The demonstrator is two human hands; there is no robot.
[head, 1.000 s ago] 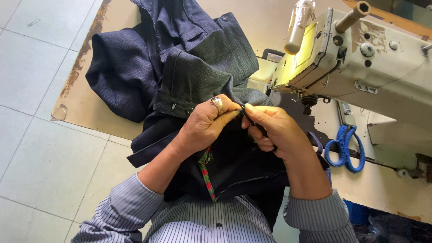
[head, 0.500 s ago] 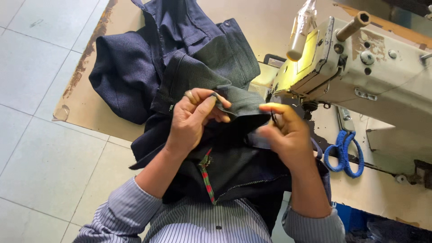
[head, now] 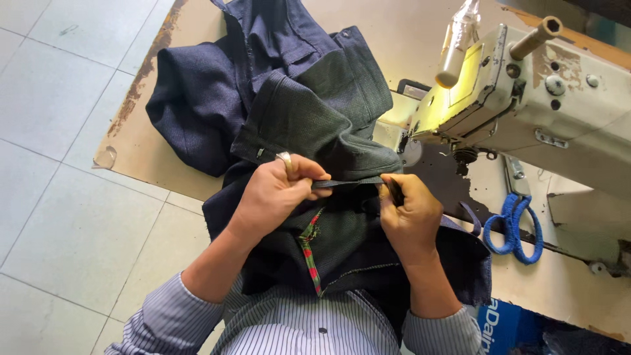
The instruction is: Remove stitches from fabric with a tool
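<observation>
My left hand (head: 273,194) and right hand (head: 409,212) pinch dark strip (head: 347,183) taut, just left of sewing machine (head: 526,98). Dark denim garment (head: 296,112) spills over tabletop (head: 131,141) front edge; bare board left of machine. Blue scissors (head: 516,227) below machine.

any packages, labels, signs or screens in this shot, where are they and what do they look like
Blue package or bag: bottom right, beside the right forearm, partly cut off; blue with white lettering.
Small pale tag: on the edge of the dark blue garment, just above the left hand; tiny, roughly rectangular, too small to make out.
No signs or screens in view.
</observation>
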